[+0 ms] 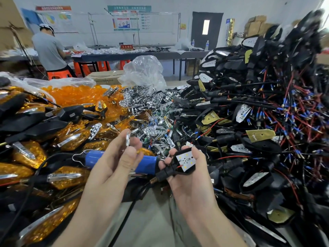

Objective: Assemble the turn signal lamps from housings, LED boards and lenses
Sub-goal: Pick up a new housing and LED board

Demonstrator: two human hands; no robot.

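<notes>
Lower centre of frame: your right hand has its grip clamped round the black housing, white board face up. Your left hand pinches a small chrome insert. Both parts look light, stiff and slick; I'd hold them by the edges, clear of the thin wires.

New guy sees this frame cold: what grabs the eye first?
A towering heap of black housings with red and blue wires fills the right side, opposite a spread of amber lamps on the left. At centre front, the right hand grips a single housing with a white LED board in it, while the left hand pinches a small chrome piece.
</notes>
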